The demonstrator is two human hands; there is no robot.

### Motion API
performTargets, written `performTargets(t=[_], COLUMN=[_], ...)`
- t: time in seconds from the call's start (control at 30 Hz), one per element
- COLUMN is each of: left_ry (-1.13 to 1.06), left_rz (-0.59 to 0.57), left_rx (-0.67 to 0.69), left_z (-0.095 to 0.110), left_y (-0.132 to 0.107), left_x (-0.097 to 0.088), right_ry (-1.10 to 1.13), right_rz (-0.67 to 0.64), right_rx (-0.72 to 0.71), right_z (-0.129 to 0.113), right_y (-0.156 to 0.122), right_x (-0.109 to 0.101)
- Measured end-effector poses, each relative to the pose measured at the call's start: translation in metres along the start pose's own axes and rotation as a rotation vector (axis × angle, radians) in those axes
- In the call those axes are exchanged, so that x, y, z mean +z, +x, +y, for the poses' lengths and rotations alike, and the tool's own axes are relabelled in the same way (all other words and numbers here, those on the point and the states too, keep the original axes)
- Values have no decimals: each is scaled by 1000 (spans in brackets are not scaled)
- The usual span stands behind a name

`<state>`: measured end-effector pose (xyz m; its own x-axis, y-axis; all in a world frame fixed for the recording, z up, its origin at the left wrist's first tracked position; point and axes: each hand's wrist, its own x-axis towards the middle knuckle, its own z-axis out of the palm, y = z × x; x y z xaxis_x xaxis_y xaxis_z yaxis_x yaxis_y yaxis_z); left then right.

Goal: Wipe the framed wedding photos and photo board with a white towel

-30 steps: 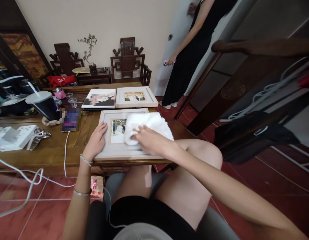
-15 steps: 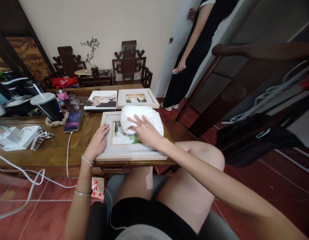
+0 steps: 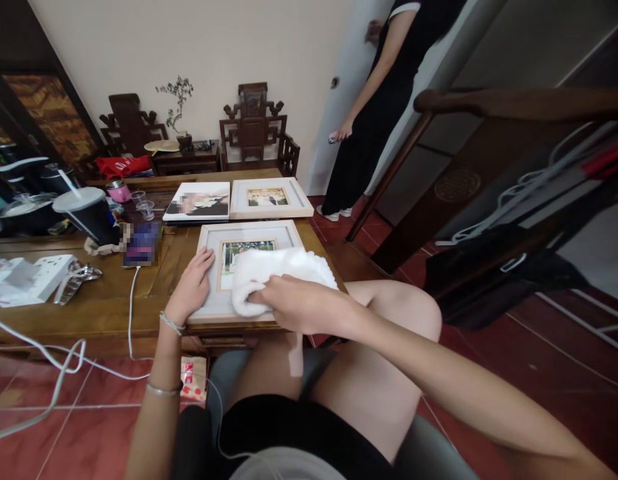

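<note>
Right hand (image 3: 296, 303) bunched on cloth (image 3: 283, 267), pressing it onto frame (image 3: 249, 231) glass. Left hand (image 3: 193, 285) flat, fingers spread, on frame's left border. Frame lies at near edge of desk (image 3: 113, 307). I'd wipe with light, flat strokes, left hand pinning the frame against sliding.

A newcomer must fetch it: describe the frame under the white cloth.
Start at the long brown wooden table, near edge. The pale wooden picture frame lies flat there. Unlike the similar frame behind it, it has a fluffy white cloth on it, held by the right hand.
</note>
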<state>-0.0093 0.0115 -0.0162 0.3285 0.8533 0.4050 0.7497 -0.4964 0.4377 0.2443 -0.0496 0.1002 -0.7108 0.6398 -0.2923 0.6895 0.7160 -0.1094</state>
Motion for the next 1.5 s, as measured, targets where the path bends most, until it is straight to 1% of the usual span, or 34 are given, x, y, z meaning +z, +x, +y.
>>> performTargets(t=[0.07, 0.1, 0.2, 0.27, 0.33, 0.43, 0.5, 0.57, 0.67, 0.73, 0.8, 0.9, 0.97, 1.03, 1.1, 1.13, 1.2, 1.3, 1.37, 1.4, 1.43, 1.5], left_ry=[6, 8, 10, 6, -3, -20, -20, -12, -3, -4, 0, 12, 16, 15, 14, 14, 15, 20, 19, 18, 16, 12], left_rz=[-5, -5, 3, 5, 1, -3, -6, -7, -8, -4, -2, -4, -4, -4, -4, -3, 4, 7, 2, 1, 2, 9], left_rx=[-2, -1, 4, 5, 4, 0, -1, -4, -7, -9, -9, -8, -6, -4, -4, -5, -6, 0, -2, -4, -7, -8], left_z=[0, 0, 1, 1, 0, 1, 1, 2, 3, 3, 4, 4, 4, 4, 3, 3, 3, 3, 4, 4, 4, 4], left_y=[0, 0, 0, 0, 0, -1, -1, -1, 0, 0, 0, 0, 0, 0, 0, 0, 0, 0, 0, 0, 0, -1], left_x=[0, 0, 0, 0, 0, 0, -1, -1, -1, 0, 0, 0, -1, -1, 0, 0, 0, 0, -1, -1, -1, 0], right_ry=[40, 49, 43, 29, 13, 1, -19, -53, -79, -72, -52, 18, 95, 155, 191, 198, 174, 22, -80, -112, -127, -123], right_rz=[-35, -16, 143, 249, 331, 417, 430, 407, 316, 245, 172, 24, -72, -104, -59, -12, 129, 384, 487, 500, 486, 404], right_rx=[-38, -44, -15, 25, 72, 135, 153, 156, 163, 150, 106, 9, -63, -126, -161, -154, -96, 60, 144, 158, 152, 107], right_z=[-6, -7, -2, 10, 28, 56, 69, 71, 56, 39, 23, 4, -3, -4, 0, 5, 20, 49, 67, 74, 79, 82], right_y=[-6, -6, 7, 22, 40, 68, 83, 92, 86, 70, 49, 16, 0, -9, -8, -5, 9, 41, 66, 78, 88, 102], right_x=[-3, -1, 15, 27, 34, 33, 28, 24, 23, 23, 19, 5, -4, -9, -6, -3, 3, 6, 4, 2, 2, 4])
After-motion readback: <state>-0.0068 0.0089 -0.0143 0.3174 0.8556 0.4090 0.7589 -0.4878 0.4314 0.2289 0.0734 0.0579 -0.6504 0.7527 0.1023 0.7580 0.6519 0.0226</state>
